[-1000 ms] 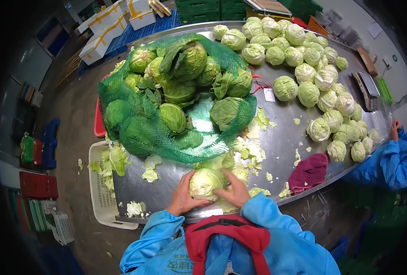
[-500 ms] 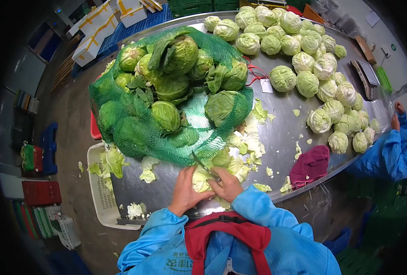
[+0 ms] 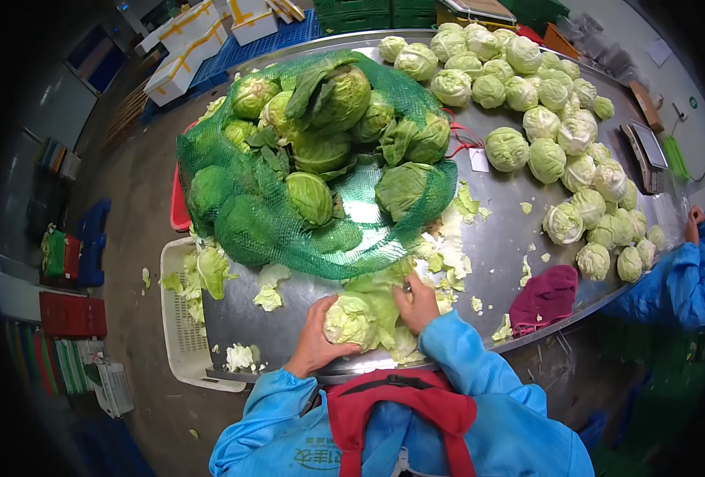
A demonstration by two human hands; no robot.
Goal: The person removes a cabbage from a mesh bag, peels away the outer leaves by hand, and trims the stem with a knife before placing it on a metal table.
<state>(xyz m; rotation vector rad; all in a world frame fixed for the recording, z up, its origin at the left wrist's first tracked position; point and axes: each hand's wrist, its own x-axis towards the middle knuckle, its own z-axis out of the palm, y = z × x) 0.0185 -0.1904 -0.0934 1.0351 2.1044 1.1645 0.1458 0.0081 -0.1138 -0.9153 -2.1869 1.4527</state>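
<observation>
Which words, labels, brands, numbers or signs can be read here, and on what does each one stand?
None can be quoted with certainty.
Green print on the blue jacket: upside down, too unclear.
White tag by the green mesh bag: no writing can be made out.
Round green wall sign: too small.

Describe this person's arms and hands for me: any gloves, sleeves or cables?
The left hand and right hand are bare, with no gloves. The left sleeve and right sleeve are bright blue, loose and creased, reaching about to the wrists. They match the jacket. No cables or markings show on either sleeve.
</observation>
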